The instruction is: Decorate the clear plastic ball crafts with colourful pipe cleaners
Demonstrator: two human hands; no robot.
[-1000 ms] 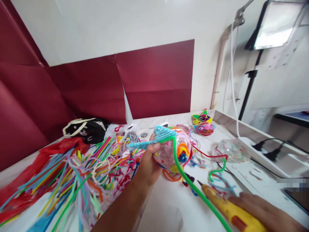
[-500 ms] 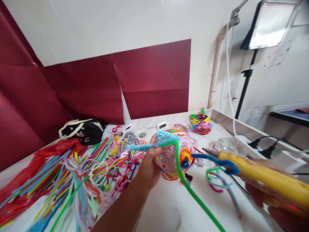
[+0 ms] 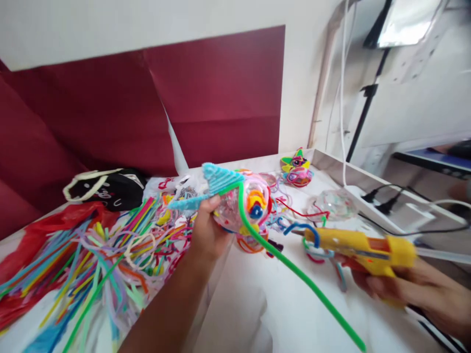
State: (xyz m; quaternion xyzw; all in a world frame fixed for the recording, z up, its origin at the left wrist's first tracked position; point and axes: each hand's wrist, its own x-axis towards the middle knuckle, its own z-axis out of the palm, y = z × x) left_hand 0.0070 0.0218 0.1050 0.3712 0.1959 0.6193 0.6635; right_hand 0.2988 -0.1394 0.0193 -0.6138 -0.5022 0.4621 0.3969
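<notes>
My left hand (image 3: 209, 233) is wrapped round a clear fish-shaped craft (image 3: 228, 211) with light blue fuzzy fins and an orange, yellow and blue eye. A long green pipe cleaner (image 3: 301, 277) runs along the fish's edge and trails down to the right, its far end free. On the right, my right hand (image 3: 390, 284) grips a yellow glue gun (image 3: 346, 242), its nozzle pointing left toward the fish but apart from it. Over the front of the gun lies a bent blue pipe cleaner (image 3: 300, 226).
Many loose pipe cleaners (image 3: 106, 255) and a red plastic bag (image 3: 69, 218) cover the left. Behind them is a black pouch (image 3: 114, 191). A finished-looking colourful fish (image 3: 299, 175), a clear plastic piece (image 3: 336, 205) and a power strip (image 3: 358, 195) lie at the back right.
The glue gun has swung lower and farther from the fish, and more of it and my right hand now shows. The fish appears farther left and higher, as the view has shifted.
</notes>
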